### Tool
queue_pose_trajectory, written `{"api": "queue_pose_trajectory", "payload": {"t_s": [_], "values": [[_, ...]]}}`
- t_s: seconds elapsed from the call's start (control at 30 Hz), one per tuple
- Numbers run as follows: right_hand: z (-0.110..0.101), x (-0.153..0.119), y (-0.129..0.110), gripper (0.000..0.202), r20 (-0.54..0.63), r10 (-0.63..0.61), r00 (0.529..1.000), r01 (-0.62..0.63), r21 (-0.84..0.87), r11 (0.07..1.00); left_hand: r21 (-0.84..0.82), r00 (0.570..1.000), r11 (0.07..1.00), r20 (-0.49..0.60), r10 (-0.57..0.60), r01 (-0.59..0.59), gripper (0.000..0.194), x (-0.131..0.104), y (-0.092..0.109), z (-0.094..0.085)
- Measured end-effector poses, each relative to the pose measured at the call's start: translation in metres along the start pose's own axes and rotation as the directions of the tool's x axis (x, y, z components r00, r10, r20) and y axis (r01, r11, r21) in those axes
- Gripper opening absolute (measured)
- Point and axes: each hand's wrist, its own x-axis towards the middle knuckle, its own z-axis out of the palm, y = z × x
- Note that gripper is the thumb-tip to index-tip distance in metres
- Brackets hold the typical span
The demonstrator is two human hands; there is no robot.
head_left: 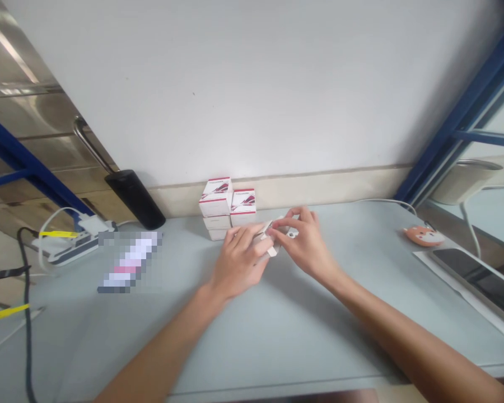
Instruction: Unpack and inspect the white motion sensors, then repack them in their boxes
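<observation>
My left hand (241,258) is wrapped round a small white box (272,251) whose end flaps stick out, held above the table. At the box's open end, my right hand (306,239) has its thumb and index finger pinched together; what they grip is too small and blurred to make out. Part of a small white item with dark marks (293,233) shows beneath the right fingers. Just behind my left hand, several small white boxes with red edges (215,205) are stacked against the wall.
The grey table (252,347) carries a power strip (73,249) with cables at the left, a black cylinder (136,200) and a pixelated flat object (130,263). At the right lie an orange-and-white item (424,235) and a dark phone-like device (474,274).
</observation>
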Motion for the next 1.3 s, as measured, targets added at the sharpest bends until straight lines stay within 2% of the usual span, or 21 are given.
{"api": "queue_pose_trajectory", "payload": {"t_s": [0.1, 0.2, 0.37, 0.47, 0.57, 0.63, 0.7, 0.73, 0.77, 0.8, 0.83, 0.87, 0.93, 1.03, 1.1, 1.2, 1.3], "values": [[0.004, 0.001, 0.000, 0.014, 0.010, 0.138, 0.990, -0.138, 0.089, 0.986, -0.043, 1.000, 0.999, 0.007, -0.004, 0.004, 0.032, 0.001, -0.003, -0.001], [0.004, 0.004, 0.002, 0.013, 0.001, 0.158, 0.987, -0.157, 0.119, 0.980, -0.059, 1.000, 0.998, 0.020, -0.019, 0.021, 0.044, 0.002, -0.005, 0.003], [-0.006, 0.015, 0.009, 0.012, -0.109, 0.025, 0.994, -0.018, 0.063, 0.998, -0.141, 0.997, 0.988, 0.049, -0.057, 0.064, 0.061, 0.002, -0.009, 0.014], [-0.015, 0.019, 0.010, 0.010, -0.174, -0.106, 0.979, 0.111, 0.017, 0.994, -0.134, 0.998, 0.989, 0.043, -0.054, 0.059, 0.067, 0.003, -0.007, 0.017], [-0.023, 0.022, 0.004, 0.008, -0.208, -0.207, 0.956, 0.224, 0.063, 0.973, -0.115, 0.999, 0.992, 0.014, -0.049, 0.050, 0.072, 0.004, -0.002, 0.017], [-0.032, 0.026, -0.002, 0.009, -0.237, -0.213, 0.948, 0.254, 0.157, 0.954, -0.078, 0.998, 0.995, 0.018, -0.063, 0.064, 0.070, 0.003, 0.000, 0.016], [-0.044, 0.035, -0.002, 0.012, -0.326, -0.112, 0.939, 0.212, 0.289, 0.934, -0.023, 0.995, 0.995, -0.003, -0.101, 0.101, 0.063, 0.000, 0.001, 0.013], [-0.052, 0.041, 0.001, 0.013, -0.400, 0.000, 0.917, 0.160, 0.368, 0.916, -0.006, 0.992, 0.992, -0.040, -0.122, 0.122, 0.059, -0.001, 0.000, 0.011], [-0.059, 0.048, 0.006, 0.014, -0.476, 0.134, 0.869, 0.106, 0.444, 0.890, 0.002, 0.986, 0.990, -0.091, -0.142, 0.142, 0.057, -0.001, 0.000, 0.010], [-0.067, 0.055, 0.015, 0.013, -0.551, 0.280, 0.786, 0.058, 0.516, 0.854, 0.003, 0.978, 0.989, -0.148, -0.147, 0.149, 0.057, 0.001, -0.001, 0.008], [-0.075, 0.062, 0.025, 0.012, -0.576, 0.433, 0.694, -0.006, 0.597, 0.802, 0.001, 0.971, 0.991, -0.198, -0.132, 0.134, 0.060, 0.004, -0.001, 0.007], [-0.081, 0.068, 0.037, 0.012, -0.578, 0.507, 0.640, -0.039, 0.635, 0.772, 0.005, 0.968, 0.995, -0.233, -0.097, 0.101, 0.064, 0.008, -0.001, 0.006], [-0.091, 0.076, 0.063, 0.014, -0.521, 0.623, 0.583, -0.113, 0.708, 0.697, 0.048, 0.968, 0.999, -0.253, 0.006, 0.006, 0.073, 0.023, 0.001, 0.010], [-0.095, 0.079, 0.097, 0.009, -0.372, 0.754, 0.541, -0.226, 0.799, 0.557, 0.149, 0.984, 0.986, -0.150, 0.101, -0.078, 0.081, 0.054, 0.004, 0.029], [-0.094, 0.078, 0.114, 0.003, -0.290, 0.809, 0.512, -0.276, 0.836, 0.474, 0.221, 0.994, 0.970, 0.060, 0.089, -0.101, 0.083, 0.075, 0.002, 0.048], [-0.093, 0.078, 0.129, 0.004, -0.224, 0.853, 0.471, -0.312, 0.862, 0.399, 0.269, 0.937, 0.953, 0.347, 0.038, -0.138, 0.074, 0.099, -0.007, 0.080], [-0.094, 0.080, 0.134, 0.006, -0.200, 0.867, 0.457, -0.329, 0.867, 0.373, 0.231, 0.882, 0.958, 0.469, 0.043, -0.170, 0.071, 0.108, -0.021, 0.107]]}}
